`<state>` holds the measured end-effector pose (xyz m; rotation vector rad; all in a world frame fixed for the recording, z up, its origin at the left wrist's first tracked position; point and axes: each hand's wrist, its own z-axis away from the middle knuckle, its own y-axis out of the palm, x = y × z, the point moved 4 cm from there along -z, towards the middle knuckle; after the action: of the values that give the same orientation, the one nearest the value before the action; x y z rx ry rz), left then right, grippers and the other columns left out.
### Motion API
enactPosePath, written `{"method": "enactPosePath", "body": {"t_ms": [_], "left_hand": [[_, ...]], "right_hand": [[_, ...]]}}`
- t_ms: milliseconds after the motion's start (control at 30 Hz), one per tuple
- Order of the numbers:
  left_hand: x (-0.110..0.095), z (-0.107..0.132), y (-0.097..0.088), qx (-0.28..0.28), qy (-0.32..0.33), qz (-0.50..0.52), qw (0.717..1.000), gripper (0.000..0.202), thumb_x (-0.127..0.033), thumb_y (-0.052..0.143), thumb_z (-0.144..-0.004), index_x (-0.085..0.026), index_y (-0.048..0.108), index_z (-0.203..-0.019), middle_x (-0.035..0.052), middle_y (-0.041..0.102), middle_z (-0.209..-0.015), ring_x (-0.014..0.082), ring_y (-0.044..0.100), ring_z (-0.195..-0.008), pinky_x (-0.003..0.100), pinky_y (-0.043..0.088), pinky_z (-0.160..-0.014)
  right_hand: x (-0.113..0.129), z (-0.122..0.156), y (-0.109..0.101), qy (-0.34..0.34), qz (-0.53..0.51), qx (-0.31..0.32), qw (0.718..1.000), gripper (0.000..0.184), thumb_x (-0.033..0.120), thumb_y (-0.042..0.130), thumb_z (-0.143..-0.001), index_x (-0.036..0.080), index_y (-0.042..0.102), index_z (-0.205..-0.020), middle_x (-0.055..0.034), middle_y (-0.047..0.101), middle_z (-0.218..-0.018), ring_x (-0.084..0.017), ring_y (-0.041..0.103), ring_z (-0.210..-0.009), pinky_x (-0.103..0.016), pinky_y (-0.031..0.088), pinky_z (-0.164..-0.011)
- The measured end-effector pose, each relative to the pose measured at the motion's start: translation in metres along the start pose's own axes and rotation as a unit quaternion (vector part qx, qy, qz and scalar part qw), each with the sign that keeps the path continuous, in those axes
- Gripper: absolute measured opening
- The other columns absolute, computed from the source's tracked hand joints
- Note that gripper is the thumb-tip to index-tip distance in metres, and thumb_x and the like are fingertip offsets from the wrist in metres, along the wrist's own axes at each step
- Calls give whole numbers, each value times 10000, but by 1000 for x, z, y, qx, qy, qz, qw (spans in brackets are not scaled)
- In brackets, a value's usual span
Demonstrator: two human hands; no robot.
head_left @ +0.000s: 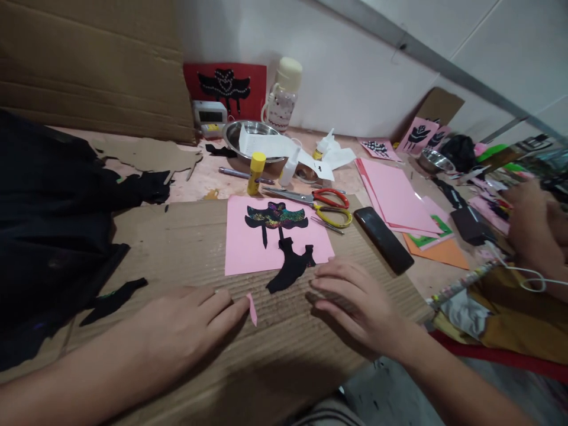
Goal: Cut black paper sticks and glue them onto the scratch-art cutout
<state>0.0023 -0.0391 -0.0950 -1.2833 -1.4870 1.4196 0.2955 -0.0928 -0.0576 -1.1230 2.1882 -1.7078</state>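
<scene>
My left hand point(190, 313) rests low over the cardboard, fingers bent together and thumb hidden. At its index fingertip is a small pink paper strip point(252, 310), seemingly pinched there. My right hand point(355, 302) is open, fingers apart, holding nothing. Just left of its fingertips lies a curved black cutout point(290, 266), overlapping the lower edge of a pink paper sheet point(239, 254). On that sheet is a black flower-like shape point(277, 216) with coloured glitter. Scissors point(310, 198) with red and yellow handles lie behind the sheet, next to a yellow glue stick point(256, 173).
A phone point(384, 239) and stacked pink sheets point(394, 195) lie to the right. Black material point(48, 236) covers the left side. Behind stand a steel bowl point(231, 133), a bottle point(284, 97) and a red card point(257, 89). Another person's hand point(532, 219) is at far right.
</scene>
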Motion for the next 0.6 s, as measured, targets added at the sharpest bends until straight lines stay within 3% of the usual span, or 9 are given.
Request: {"method": "enactPosePath", "body": {"t_ms": [133, 300, 467, 600], "left_hand": [[-1, 1, 2, 11, -29, 8, 999, 674, 56, 477, -898, -193, 541, -1520, 91, 817, -1135, 278, 780, -853, 384, 637, -724], [2, 2, -3, 27, -11, 9, 1000, 675, 51, 514, -886, -196, 564, -1512, 65, 808, -1089, 259, 771, -843, 352, 622, -714], [5, 1, -5, 10, -10, -3, 1000, 670, 36, 514, -901, -199, 552, -1528, 72, 807, -1117, 259, 748, -844, 345, 592, -696], [5, -3, -7, 12, -21, -30, 999, 645, 52, 472, -892, -190, 570, -1481, 73, 802, -1120, 263, 750, -851, 354, 595, -697]], "right_hand": [[8, -22, 4, 13, 5, 37, 999, 217, 365, 610, -1148, 187, 713, -1217, -138, 756, -1101, -286, 712, -1034, -440, 620, -899], [15, -44, 25, 7, -11, 60, 998, 300, 413, 624, -1138, 151, 753, -1207, -143, 748, -1086, -273, 679, -967, -399, 587, -821], [8, -49, 43, 10, -6, 12, 1000, 286, 264, 551, -1168, 162, 757, -997, -105, 745, -931, -247, 651, -857, -365, 544, -750], [10, -45, 33, -2, -52, -13, 999, 233, 221, 559, -1161, 174, 727, -1006, -109, 779, -961, -237, 681, -883, -367, 551, -782]]}}
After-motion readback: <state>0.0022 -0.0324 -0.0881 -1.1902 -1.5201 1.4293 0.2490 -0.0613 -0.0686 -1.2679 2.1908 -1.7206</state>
